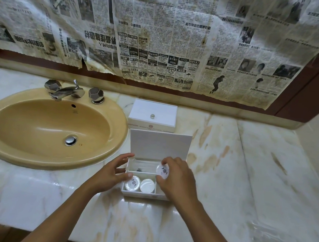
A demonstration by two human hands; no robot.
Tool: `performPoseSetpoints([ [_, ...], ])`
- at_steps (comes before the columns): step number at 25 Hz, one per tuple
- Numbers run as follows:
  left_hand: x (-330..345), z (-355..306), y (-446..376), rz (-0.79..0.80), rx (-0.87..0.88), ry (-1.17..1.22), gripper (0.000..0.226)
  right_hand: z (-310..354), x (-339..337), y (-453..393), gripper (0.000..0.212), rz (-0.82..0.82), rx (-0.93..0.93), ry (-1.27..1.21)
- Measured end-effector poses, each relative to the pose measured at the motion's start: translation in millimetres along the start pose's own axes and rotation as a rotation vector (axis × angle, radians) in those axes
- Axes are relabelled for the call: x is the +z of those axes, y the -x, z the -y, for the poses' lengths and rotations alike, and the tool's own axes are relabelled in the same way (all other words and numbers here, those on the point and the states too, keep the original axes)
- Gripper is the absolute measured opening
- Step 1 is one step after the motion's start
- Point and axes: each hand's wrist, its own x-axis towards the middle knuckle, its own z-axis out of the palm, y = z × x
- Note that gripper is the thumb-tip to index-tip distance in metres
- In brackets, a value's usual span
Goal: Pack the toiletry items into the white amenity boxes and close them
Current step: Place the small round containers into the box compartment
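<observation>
An open white amenity box (141, 194) stands on the marble counter with its lid (158, 146) raised upright at the back. Two round white toiletry packs (132, 183) (147, 185) lie side by side in its front compartment. A wrapped item (139, 169) lies in the back compartment. My right hand (177, 178) pinches a third round white pack (162, 171) over the box's right side. My left hand (113, 172) rests against the box's left wall, fingers spread and relaxed. A second white amenity box (153, 114) sits closed behind, with a small knob on its lid.
A tan oval sink (51, 127) with a chrome tap (68, 90) lies left of the boxes. Marble counter (248, 172) extends to the right as far as a side wall. Newspaper sheets (165, 31) cover the wall behind. The counter's front edge runs just below my forearms.
</observation>
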Motion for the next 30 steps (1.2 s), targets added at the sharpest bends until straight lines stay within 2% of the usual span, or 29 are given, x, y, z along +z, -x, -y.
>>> performPoseSetpoints([
  [7,0.7,1.5,-0.6,-0.005,0.001,0.017,0.058,22.5,34.2,10.9,0.028,0.187,-0.129,0.170],
  [13,2.3,-0.6,0.7,-0.011,0.007,0.023,0.057,19.4,49.6,14.0,0.011,0.045,-0.139,0.251],
  [19,2.6,-6.0,1.0,0.004,-0.013,0.031,0.057,12.6,58.0,18.4,0.029,0.006,-0.135,0.201],
  [25,6.9,-12.8,0.0,0.012,-0.041,0.041,0.055,-4.8,56.7,28.4,0.029,-0.170,-0.046,0.075],
  [30,15.6,-13.3,-8.5,0.073,-0.030,0.042,0.057,-21.2,53.3,31.2,0.028,-0.191,0.030,0.053],
])
